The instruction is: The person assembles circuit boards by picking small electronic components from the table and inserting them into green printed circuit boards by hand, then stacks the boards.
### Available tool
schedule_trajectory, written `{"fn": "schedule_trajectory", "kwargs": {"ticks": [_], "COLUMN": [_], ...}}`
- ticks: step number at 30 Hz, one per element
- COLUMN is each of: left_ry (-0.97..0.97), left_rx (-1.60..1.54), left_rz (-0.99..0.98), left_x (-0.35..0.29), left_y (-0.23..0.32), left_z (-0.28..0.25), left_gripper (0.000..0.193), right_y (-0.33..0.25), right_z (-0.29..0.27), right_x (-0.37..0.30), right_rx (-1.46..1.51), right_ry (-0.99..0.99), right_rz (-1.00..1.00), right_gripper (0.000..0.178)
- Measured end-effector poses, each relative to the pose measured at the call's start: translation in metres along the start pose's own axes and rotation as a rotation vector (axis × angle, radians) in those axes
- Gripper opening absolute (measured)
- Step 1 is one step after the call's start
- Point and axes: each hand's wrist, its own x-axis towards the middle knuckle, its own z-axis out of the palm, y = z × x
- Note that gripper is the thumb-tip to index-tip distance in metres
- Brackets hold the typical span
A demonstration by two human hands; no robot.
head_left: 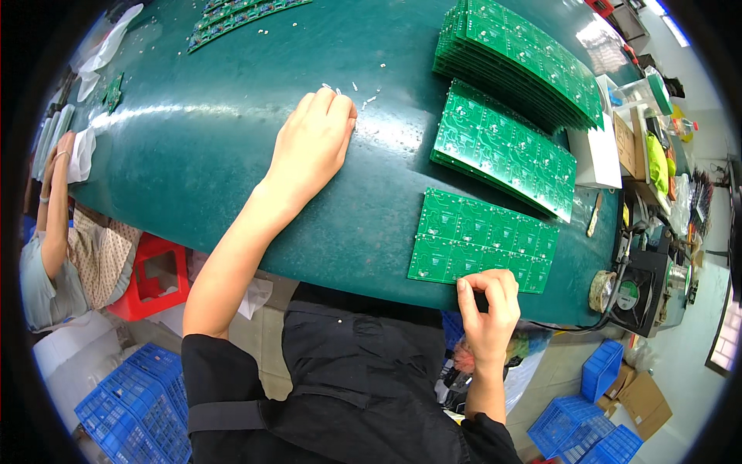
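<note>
Right hand point(488, 309) pinching near edge of green circuit panel point(483, 240). Left hand point(313, 143) flat, fingers together, on green table point(193, 170), far left

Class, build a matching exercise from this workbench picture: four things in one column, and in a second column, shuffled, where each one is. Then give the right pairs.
Column one:
1. left hand
2. right hand
3. tall stack of green circuit panels
4. red plastic stool

Column two:
A. on the floor beside the table's near-left edge
B. far right part of the green table
C. pinching the near edge of the nearest circuit panel
D. flat on the bare tabletop, palm down

Pairs: 1-D, 2-C, 3-B, 4-A
</note>
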Motion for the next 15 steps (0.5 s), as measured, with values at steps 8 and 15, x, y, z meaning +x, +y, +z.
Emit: {"fn": "schedule_trajectory", "kwargs": {"ticks": [8, 15], "left_ry": [0.098, 0.018], "left_rx": [-0.153, -0.474], "left_rz": [-0.032, -0.139], "left_x": [0.002, -0.003], "left_y": [0.010, 0.022], "left_z": [-0.011, -0.028], "left_gripper": [0.008, 0.014], "right_y": [0.000, -0.001], "right_z": [0.000, 0.005], "right_x": [0.000, 0.002], "right_rx": [-0.016, -0.075], "right_ry": [0.001, 0.035], "right_rz": [0.015, -0.075], "right_gripper": [0.018, 0.022]}}
